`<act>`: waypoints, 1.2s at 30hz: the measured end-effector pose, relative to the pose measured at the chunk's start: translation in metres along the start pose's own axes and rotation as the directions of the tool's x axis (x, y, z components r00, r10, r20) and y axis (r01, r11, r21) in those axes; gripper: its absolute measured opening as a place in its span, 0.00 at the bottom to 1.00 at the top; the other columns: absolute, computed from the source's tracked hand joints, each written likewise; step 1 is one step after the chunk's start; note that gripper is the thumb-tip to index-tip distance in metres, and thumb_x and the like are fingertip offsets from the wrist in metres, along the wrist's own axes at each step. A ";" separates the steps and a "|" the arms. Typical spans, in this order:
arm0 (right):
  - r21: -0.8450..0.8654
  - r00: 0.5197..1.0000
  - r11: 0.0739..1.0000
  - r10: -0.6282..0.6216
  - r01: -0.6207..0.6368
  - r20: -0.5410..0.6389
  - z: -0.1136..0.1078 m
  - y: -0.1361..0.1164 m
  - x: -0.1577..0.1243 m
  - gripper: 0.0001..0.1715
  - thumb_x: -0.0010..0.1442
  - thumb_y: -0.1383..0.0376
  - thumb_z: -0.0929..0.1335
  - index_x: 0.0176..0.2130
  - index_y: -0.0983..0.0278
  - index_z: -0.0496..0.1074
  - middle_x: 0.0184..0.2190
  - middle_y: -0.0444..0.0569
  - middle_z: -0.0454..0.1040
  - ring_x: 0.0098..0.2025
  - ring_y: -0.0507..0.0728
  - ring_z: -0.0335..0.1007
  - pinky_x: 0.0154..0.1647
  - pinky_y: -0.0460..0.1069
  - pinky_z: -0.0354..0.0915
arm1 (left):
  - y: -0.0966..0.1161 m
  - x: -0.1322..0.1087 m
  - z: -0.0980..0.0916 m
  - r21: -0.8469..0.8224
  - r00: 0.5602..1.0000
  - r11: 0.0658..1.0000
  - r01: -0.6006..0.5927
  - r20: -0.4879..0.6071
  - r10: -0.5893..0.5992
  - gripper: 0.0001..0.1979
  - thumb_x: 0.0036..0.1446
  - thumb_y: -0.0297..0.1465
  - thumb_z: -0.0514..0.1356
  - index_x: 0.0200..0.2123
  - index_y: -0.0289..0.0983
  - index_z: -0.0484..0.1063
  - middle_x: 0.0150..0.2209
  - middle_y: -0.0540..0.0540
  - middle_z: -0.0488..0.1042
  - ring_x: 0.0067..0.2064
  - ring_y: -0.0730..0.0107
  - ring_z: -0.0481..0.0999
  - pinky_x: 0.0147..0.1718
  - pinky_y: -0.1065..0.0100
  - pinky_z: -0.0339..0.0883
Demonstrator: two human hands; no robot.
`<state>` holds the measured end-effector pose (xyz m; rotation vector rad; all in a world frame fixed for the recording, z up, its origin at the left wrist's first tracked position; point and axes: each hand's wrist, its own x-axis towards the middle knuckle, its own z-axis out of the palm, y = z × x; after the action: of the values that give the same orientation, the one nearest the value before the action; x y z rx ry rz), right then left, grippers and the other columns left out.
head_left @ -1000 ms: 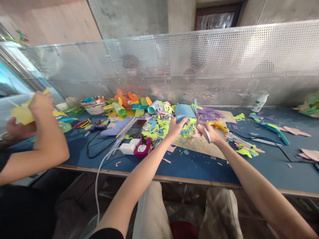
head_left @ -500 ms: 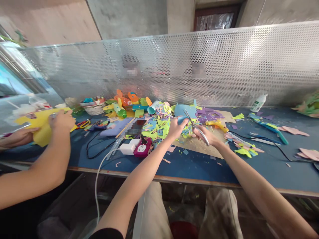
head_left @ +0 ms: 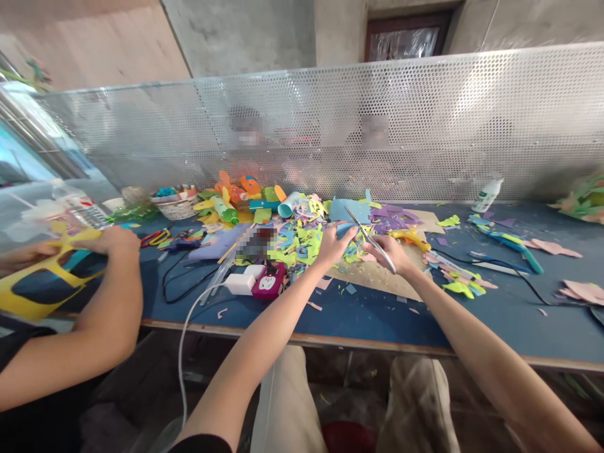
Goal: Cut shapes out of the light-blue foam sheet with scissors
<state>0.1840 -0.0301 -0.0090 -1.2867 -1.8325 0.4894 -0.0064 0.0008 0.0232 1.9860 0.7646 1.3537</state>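
Note:
Above the middle of the blue table, my left hand pinches a small piece of blue paper. My right hand is closed round the handles of metal scissors, whose blades point up and left beside the blue paper. Behind my hands lies a larger blue sheet. Under and around them are green paper scraps and a sheet of brown paper. A yellow glue gun rests just beyond my right hand.
A person at the left holds a cut yellow sheet. A magenta power adapter with a white cable sits left of my arms. A white bottle, teal cutter and woven basket stand or lie farther off. A perforated metal panel runs behind.
The person at the left has lowered the yellow sheet and moved it left, uncovering a clear bottle. My hands stay almost in place, with the blue paper and scissors.

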 end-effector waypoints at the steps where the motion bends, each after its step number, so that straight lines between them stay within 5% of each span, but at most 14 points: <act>1: -0.013 0.999 1.000 0.020 -0.021 -0.042 0.001 0.002 0.002 0.30 0.57 0.42 0.66 0.21 0.62 0.58 0.17 0.40 0.56 0.21 0.50 0.52 0.22 0.47 0.48 | -0.001 0.000 0.001 -0.007 1.000 1.000 0.009 -0.008 -0.009 0.20 0.61 0.47 0.55 0.27 0.37 0.71 0.26 0.47 0.73 0.28 0.70 0.71 0.32 0.66 0.65; 5: 0.056 0.977 0.997 0.068 -0.058 -0.200 0.003 0.011 0.008 0.27 0.56 0.44 0.68 0.23 0.62 0.61 0.20 0.40 0.59 0.24 0.51 0.54 0.23 0.47 0.51 | -0.007 0.002 0.003 -0.060 0.998 0.997 0.043 -0.049 -0.046 0.19 0.61 0.46 0.56 0.32 0.37 0.73 0.28 0.47 0.75 0.29 0.70 0.72 0.31 0.67 0.65; 14: 0.405 0.964 0.914 0.095 0.015 -0.250 0.004 0.010 0.009 0.16 0.55 0.52 0.72 0.33 0.61 0.69 0.27 0.45 0.71 0.26 0.54 0.66 0.28 0.49 0.63 | -0.017 0.006 0.004 -0.037 0.998 0.998 0.057 -0.019 -0.057 0.18 0.57 0.46 0.61 0.41 0.38 0.75 0.40 0.42 0.78 0.40 0.65 0.76 0.37 0.66 0.69; 28: 0.401 0.948 0.913 0.063 0.072 -0.313 0.006 0.015 0.011 0.13 0.54 0.58 0.73 0.33 0.59 0.66 0.28 0.43 0.72 0.27 0.54 0.67 0.31 0.49 0.64 | -0.027 0.002 0.013 -0.065 0.972 0.995 0.079 0.225 -0.062 0.17 0.57 0.44 0.63 0.41 0.36 0.75 0.41 0.42 0.80 0.43 0.62 0.80 0.43 0.63 0.72; 36: 0.372 0.944 0.927 0.070 0.058 -0.322 0.005 0.013 0.011 0.15 0.56 0.54 0.70 0.34 0.60 0.63 0.30 0.45 0.71 0.31 0.55 0.67 0.33 0.50 0.64 | -0.024 0.002 0.010 -0.020 0.982 0.998 0.053 0.185 -0.049 0.17 0.57 0.44 0.62 0.41 0.37 0.75 0.40 0.42 0.79 0.41 0.62 0.79 0.41 0.62 0.71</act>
<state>0.1864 -0.0140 -0.0168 -1.0369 -1.3733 0.5604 0.0011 0.0161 0.0030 2.0250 0.7041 1.1256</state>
